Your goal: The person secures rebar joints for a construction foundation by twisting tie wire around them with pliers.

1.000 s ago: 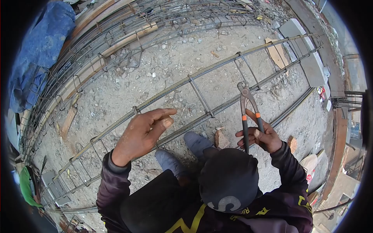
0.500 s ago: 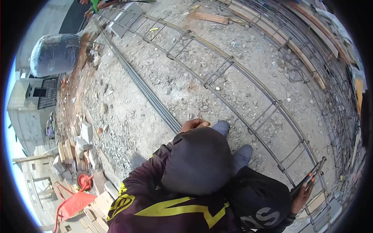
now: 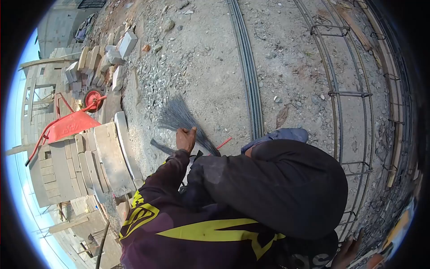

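My left hand (image 3: 186, 140) is closed at a fanned bundle of thin grey tie wires (image 3: 179, 114) on the ground, its fingertips pinched on the wires. A short red stick-like piece (image 3: 224, 143) lies just right of the bundle. My right hand (image 3: 351, 252) shows only in part at the lower right edge, dark and partly hidden beside my knee; what it holds cannot be made out. My bent leg in dark trousers (image 3: 273, 188) fills the middle, with a grey-blue shoe (image 3: 286, 134) in front.
Long steel bars (image 3: 247, 67) lie together ahead of my foot. A rebar cage (image 3: 336, 94) with stirrups runs along the right, with more bars and planks (image 3: 380, 40) beyond. At left are concrete blocks (image 3: 127, 44), gravel (image 3: 156, 76) and a red wheelbarrow (image 3: 74, 125).
My view has swung left. My left hand has moved from in front of my knee to the tie wires. The pincers seen in my right hand earlier no longer show clearly.
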Tool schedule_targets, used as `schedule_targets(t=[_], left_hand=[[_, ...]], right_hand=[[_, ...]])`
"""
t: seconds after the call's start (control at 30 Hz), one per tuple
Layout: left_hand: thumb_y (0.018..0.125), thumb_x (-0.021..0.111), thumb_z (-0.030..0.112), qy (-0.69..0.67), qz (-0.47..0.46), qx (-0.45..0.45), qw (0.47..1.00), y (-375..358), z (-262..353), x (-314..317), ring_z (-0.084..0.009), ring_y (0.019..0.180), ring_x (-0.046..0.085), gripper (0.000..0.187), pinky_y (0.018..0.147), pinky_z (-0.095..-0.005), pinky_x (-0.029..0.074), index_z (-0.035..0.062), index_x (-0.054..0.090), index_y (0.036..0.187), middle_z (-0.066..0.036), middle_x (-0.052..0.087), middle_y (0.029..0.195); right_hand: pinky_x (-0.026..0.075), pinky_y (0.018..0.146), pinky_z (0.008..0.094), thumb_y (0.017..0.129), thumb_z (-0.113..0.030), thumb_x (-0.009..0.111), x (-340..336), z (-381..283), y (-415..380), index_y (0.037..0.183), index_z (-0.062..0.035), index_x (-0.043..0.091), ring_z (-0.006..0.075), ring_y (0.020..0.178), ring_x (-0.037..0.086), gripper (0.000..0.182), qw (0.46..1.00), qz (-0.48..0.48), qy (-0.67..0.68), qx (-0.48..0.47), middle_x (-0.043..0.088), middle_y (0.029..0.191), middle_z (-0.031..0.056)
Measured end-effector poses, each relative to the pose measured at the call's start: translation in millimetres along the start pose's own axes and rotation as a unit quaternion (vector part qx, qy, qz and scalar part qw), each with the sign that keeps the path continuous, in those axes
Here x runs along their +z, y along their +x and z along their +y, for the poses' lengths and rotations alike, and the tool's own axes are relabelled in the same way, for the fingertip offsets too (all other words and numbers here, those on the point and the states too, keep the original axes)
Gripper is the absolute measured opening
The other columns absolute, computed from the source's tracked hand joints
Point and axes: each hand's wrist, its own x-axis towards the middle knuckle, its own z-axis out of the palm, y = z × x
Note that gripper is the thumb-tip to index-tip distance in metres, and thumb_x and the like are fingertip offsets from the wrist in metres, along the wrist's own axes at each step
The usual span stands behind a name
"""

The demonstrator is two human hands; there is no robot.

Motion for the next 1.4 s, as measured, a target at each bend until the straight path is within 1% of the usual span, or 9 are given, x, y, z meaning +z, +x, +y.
schedule_targets(t=[0.07,0.13,0.43,0.57,0.67,0.9,1.03,1.1,1.4], left_hand=[[0.078,0.07,0.066,0.069,-0.139,0.0,0.988,22.5,-98.1,54.5,-0.0422,0.11,0.061,0.086,0.092,-0.0423,0.048,-0.0093,0.054,0.116,-0.029,0.061,0.114],[0.069,0.066,0.082,0.051,-0.185,-0.086,0.978,-22.6,-50.2,34.6,-0.0421,0.123,0.057,0.112,0.101,-0.0412,0.046,-0.0158,0.054,0.122,-0.033,0.057,0.128],[0.067,0.074,0.076,0.062,-0.435,-0.158,0.884,-36.4,14.8,20.2,-0.0375,0.115,0.064,0.104,0.094,-0.04,0.051,-0.0147,0.064,0.116,-0.028,0.066,0.119],[0.067,0.08,0.064,0.122,-0.326,-0.113,0.931,-43.1,2.5,53.3,-0.0337,0.101,0.069,0.088,0.087,-0.0381,0.054,-0.011,0.067,0.112,-0.025,0.07,0.107],[0.069,0.08,0.052,-0.004,-0.224,-0.145,0.964,-60.6,-16.3,62.3,-0.0328,0.096,0.07,0.069,0.085,-0.0375,0.053,-0.0081,0.07,0.103,-0.024,0.071,0.1],[0.074,0.066,0.044,-0.074,-0.057,-0.104,0.99,-91.4,5.2,5.2,-0.0397,0.087,0.067,0.05,0.078,-0.0412,0.05,-0.0038,0.067,0.086,-0.025,0.07,0.09],[0.079,0.064,0.035,-0.123,0.022,-0.009,0.992,-67.4,-3.7,-27.4,-0.0284,0.068,0.06,0.037,0.065,-0.0391,0.044,-0.0021,0.065,0.083,-0.015,0.063,0.075],[0.086,0.059,0.029,-0.265,0.002,-0.056,0.963,-65.1,22.7,-58.7,-0.013,0.064,0.05,0.032,0.06,-0.031,0.039,-0.0017,0.064,0.082,-0.004,0.057,0.073],[0.1,0.05,0.036,-0.52,-0.121,-0.038,0.844,-0.9,66.1,-127.5,-0.0145,0.092,0.067,0.042,0.085,-0.0279,0.051,0.0006,0.064,0.119,-0.005,0.069,0.109]], right_hand=[[0.043,0.062,0.0307,0.101,-0.024,0.056,3.8,-22.1,29.0,0.15,-0.0039,0.04,0.0143,0.068,0.052,0.055,0.996,-0.025,-0.046,-0.065,0.055,0.08,0.0065],[0.039,0.063,0.029,0.101,-0.018,0.054,1.7,-94.0,54.9,0.148,-0.0041,0.044,0.0125,0.07,0.046,0.05,0.992,-0.041,-0.067,-0.099,0.054,0.079,0.0049],[0.046,0.075,0.0288,0.095,-0.028,0.065,-34.0,-295.5,194.9,0.141,-0.0081,0.054,0.015,0.081,0.056,0.052,0.923,-0.08,-0.061,-0.372,0.059,0.087,0.006],[0.054,0.065,0.0275,0.099,-0.025,0.063,-32.7,-380.8,250.9,0.135,0.006,0.053,0.0173,0.078,0.067,0.048,0.883,-0.069,0.141,-0.442,0.067,0.093,0.0145],[0.046,0.093,0.0297,0.099,-0.048,0.055,12.3,-390.8,276.0,0.144,-0.02,0.053,0.0113,0.097,0.059,0.053,0.911,-0.005,0.099,-0.401,0.065,0.106,0.0033],[0.047,0.073,0.0285,0.095,-0.039,0.063,54.1,-413.8,237.0,0.13,-0.0098,0.063,0.0118,0.079,0.058,0.046,0.831,-0.152,0.116,-0.522,0.062,0.085,0.0037],[0.049,0.069,0.0287,0.095,-0.037,0.063,59.4,-430.0,223.0,0.127,-0.0037,0.063,0.0122,0.071,0.058,0.046,0.775,-0.185,0.132,-0.589,0.063,0.081,0.0051],[0.051,0.069,0.0293,0.095,-0.037,0.064,66.3,-434.1,220.2,0.127,-0.0024,0.062,0.0124,0.073,0.059,0.047,0.75,-0.222,0.156,-0.603,0.064,0.08,0.005],[0.051,0.061,0.0302,0.095,-0.038,0.065,218.5,-465.6,171.2,0.125,0.0012,0.064,0.0141,0.067,0.064,0.049,0.717,-0.481,0.044,-0.503,0.066,0.079,0.009]])
